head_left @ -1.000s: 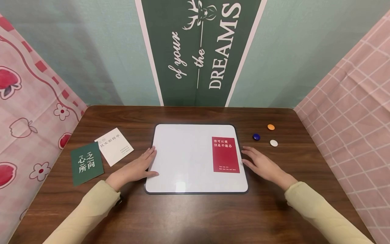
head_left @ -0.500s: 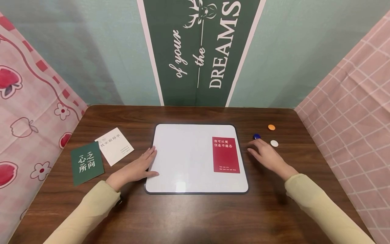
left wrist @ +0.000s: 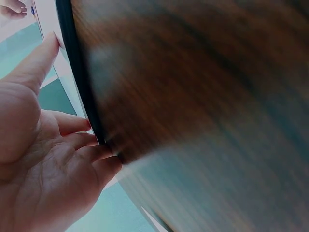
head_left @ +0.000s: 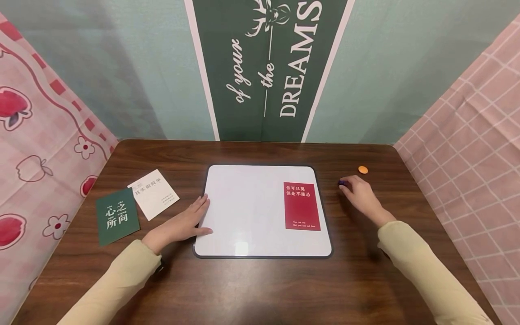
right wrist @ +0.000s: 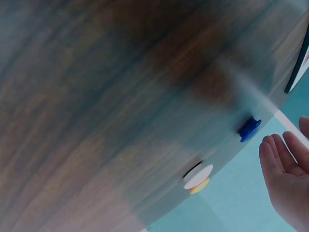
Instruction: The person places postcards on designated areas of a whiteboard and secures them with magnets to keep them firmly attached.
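Note:
A whiteboard [head_left: 243,207] with a dark frame lies mid-table. My left hand [head_left: 184,224] rests flat on its left edge, fingers spread; in the left wrist view the fingers of my left hand [left wrist: 58,159] meet the dark rim. Right of the board, my right hand [head_left: 363,197] has its thumb and fingertips round a small blue round magnet [head_left: 342,183]. In the right wrist view the spool-shaped blue magnet [right wrist: 249,129] appears just ahead of the fingers. A white magnet [right wrist: 198,176] shows there too; the hand hides it in the head view. A red card [head_left: 302,206] lies on the board's right side.
An orange magnet [head_left: 363,169] lies behind the right hand. On the left, a green card [head_left: 118,216] overlaps a white card [head_left: 153,194] on the wooden table [head_left: 260,289]. Cloth curtains stand at the back and both sides.
My right hand has moved from the board's right edge rightward and back to the blue magnet, and its fingers have closed in round it. My left hand has stayed put.

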The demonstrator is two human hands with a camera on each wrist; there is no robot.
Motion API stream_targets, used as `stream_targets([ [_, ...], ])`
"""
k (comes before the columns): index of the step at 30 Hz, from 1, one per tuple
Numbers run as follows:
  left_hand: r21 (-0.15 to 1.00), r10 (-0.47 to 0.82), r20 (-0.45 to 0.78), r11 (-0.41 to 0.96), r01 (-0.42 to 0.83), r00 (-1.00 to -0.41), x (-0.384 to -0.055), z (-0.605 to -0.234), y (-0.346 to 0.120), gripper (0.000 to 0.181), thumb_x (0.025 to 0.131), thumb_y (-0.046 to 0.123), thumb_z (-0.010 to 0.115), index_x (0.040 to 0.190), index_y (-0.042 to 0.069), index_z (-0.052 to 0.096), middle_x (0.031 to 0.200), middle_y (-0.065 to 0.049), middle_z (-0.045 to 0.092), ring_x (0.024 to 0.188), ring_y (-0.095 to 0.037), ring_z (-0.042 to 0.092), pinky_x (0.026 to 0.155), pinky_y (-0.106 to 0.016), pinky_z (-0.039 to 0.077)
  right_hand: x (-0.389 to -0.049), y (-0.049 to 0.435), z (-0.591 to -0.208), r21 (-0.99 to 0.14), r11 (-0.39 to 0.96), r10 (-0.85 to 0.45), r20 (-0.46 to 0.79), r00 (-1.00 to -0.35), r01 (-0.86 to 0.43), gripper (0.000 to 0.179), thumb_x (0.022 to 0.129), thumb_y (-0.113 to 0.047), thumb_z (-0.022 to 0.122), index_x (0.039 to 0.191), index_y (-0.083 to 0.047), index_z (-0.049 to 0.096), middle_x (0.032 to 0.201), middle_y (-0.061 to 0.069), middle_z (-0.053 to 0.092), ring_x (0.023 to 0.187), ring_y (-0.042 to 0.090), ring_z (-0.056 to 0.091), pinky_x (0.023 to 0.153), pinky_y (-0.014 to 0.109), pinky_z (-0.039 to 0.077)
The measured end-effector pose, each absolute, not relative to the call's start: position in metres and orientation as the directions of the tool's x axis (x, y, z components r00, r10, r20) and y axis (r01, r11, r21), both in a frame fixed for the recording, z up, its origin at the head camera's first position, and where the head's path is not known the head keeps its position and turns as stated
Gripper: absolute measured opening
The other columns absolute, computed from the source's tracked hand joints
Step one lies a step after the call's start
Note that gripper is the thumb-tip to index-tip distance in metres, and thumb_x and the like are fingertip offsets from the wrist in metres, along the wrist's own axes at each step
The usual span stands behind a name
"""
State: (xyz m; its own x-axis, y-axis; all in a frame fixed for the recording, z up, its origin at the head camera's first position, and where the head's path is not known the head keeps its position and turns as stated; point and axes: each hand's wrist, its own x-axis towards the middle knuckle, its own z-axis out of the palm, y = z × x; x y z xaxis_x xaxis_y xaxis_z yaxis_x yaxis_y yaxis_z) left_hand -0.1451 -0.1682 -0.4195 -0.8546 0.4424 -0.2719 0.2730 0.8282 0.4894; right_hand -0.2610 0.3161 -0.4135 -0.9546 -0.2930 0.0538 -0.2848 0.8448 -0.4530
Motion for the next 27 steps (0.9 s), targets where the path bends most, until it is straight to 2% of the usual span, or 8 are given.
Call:
stream_targets([
  [6,0.489,0.438,-0.276,0.831,0.267,-0.856,-0.145,-0.420,-0.168,0.084,0.085,0.037,0.061,0.141,-0.009,0.018,0.149,-0.024,0.008,0.136,-0.039,0.009,0.107,-0.050,0.019,-0.270,0.320,-0.415,-0.477,0.846,-0.229,0.076,-0.970,-0.237,0.028,0.091,-0.008,0.052,0.112,0.011,0.054,0.109,0.030,0.053,0.100,0.042,0.051,0.086,0.056,0.040],
  [12,0.488,0.441,-0.274,0.830,0.271,-0.855,-0.145,-0.420,-0.168,0.084,0.085,0.037,0.061,0.141,-0.009,0.018,0.149,-0.024,0.008,0.136,-0.039,0.009,0.107,-0.050,0.019,-0.277,0.322,-0.416,-0.514,0.845,-0.148,0.049,-0.988,-0.152,0.029,0.093,-0.011,0.049,0.112,0.010,0.055,0.107,0.030,0.055,0.095,0.040,0.053,0.081,0.052,0.042],
  [22,0.480,0.444,-0.267,0.831,0.282,-0.855,-0.146,-0.420,-0.168,0.085,0.085,0.038,0.061,0.140,-0.009,0.018,0.149,-0.025,0.009,0.136,-0.039,0.009,0.106,-0.050,0.020,-0.285,0.320,-0.413,-0.558,0.828,-0.018,-0.130,-0.991,0.058,0.037,0.096,-0.019,0.044,0.119,0.009,0.052,0.114,0.030,0.053,0.090,0.035,0.049,0.073,0.042,0.042],
  [27,0.482,0.440,-0.272,0.832,0.275,-0.856,-0.145,-0.421,-0.168,0.084,0.085,0.038,0.061,0.141,-0.009,0.017,0.149,-0.024,0.008,0.136,-0.038,0.009,0.107,-0.050,0.020,-0.288,0.320,-0.414,-0.563,0.815,0.035,-0.188,-0.982,0.137,0.038,0.096,-0.021,0.043,0.119,0.007,0.052,0.117,0.030,0.051,0.096,0.036,0.047,0.077,0.043,0.041],
])
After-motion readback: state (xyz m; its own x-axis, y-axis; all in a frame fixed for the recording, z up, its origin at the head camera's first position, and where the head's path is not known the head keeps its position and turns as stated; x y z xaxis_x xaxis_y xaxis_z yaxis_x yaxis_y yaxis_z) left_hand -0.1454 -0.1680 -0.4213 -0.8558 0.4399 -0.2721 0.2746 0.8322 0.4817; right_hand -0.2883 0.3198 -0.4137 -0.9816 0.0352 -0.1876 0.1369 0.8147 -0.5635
